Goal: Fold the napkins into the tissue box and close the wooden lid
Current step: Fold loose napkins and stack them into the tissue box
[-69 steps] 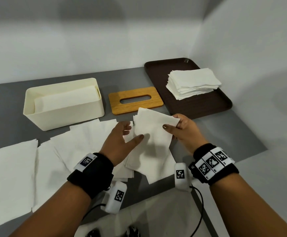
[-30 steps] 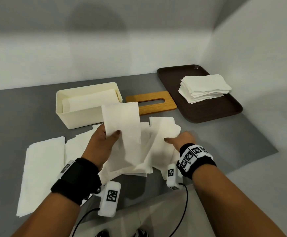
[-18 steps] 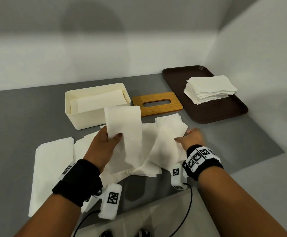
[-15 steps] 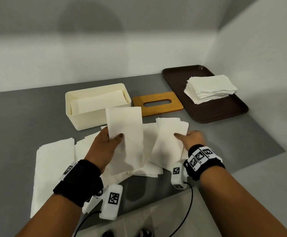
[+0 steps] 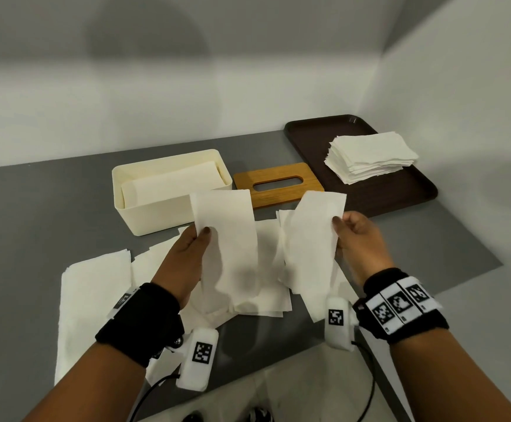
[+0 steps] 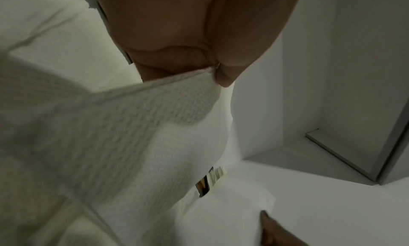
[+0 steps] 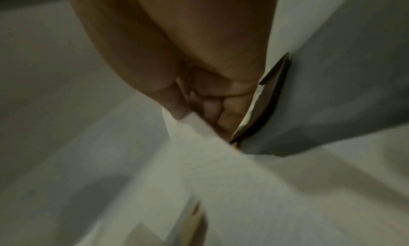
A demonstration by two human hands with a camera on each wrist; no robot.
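Observation:
My left hand (image 5: 191, 248) pinches a folded white napkin (image 5: 227, 236) and holds it upright above the pile of loose napkins (image 5: 266, 287). My right hand (image 5: 350, 236) pinches a second folded napkin (image 5: 312, 236), lifted beside the first. Behind them stands the cream tissue box (image 5: 156, 211), open, with folded napkins (image 5: 172, 185) inside. The wooden lid (image 5: 278, 185) with its slot lies flat right of the box. In the left wrist view the thumb presses the napkin (image 6: 137, 131); in the right wrist view the fingers (image 7: 212, 110) curl on the paper (image 7: 221, 162).
A dark brown tray (image 5: 400, 190) at the back right carries a stack of napkins (image 5: 370, 155). More unfolded napkins (image 5: 92, 287) lie spread on the grey mat at the left. White walls close the back and right side.
My right hand has lifted a napkin off the pile, where it rested half a second ago. The left hand still holds its napkin upright, hardly moved.

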